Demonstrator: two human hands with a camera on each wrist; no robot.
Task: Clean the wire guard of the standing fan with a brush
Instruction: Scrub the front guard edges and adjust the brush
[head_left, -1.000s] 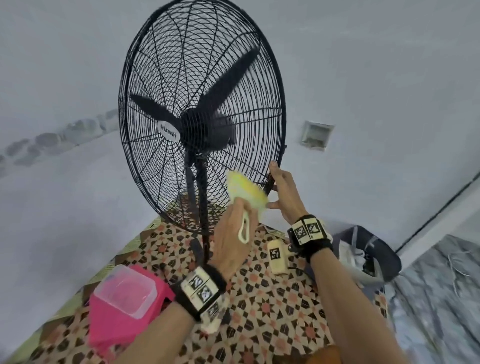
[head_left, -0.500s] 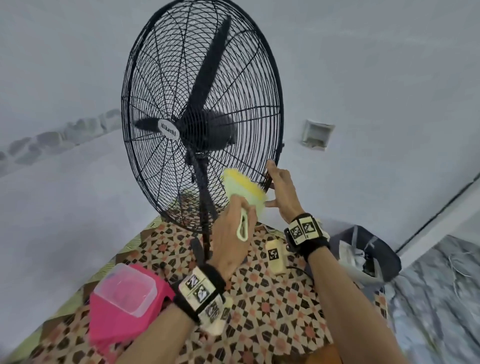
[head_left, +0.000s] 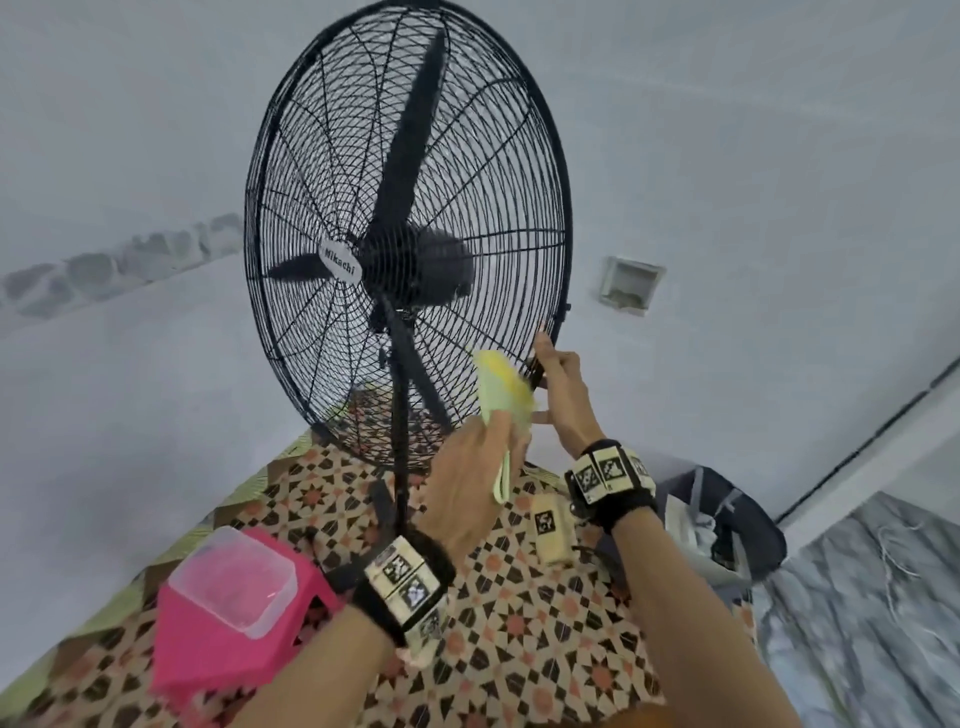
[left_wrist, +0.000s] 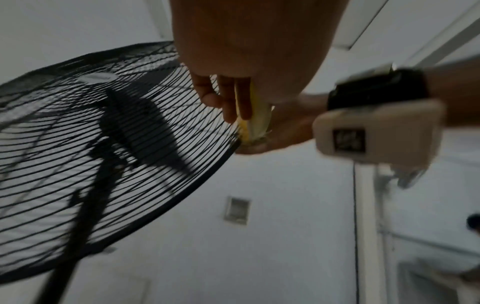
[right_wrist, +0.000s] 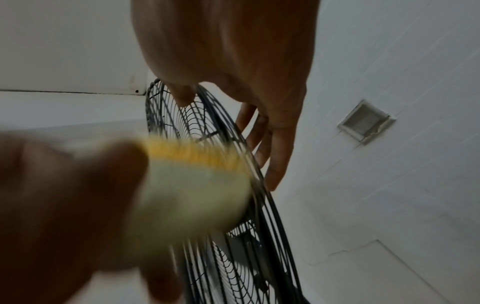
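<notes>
The brand name "Mikachi" is printed in dark letters on the white oval badge (head_left: 340, 264) that is fixed at the centre of the wire guard (head_left: 498, 156).

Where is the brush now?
In the head view, the brush is in the left hand, against the lower right edge of the wire guard, beside the right hand.
</notes>
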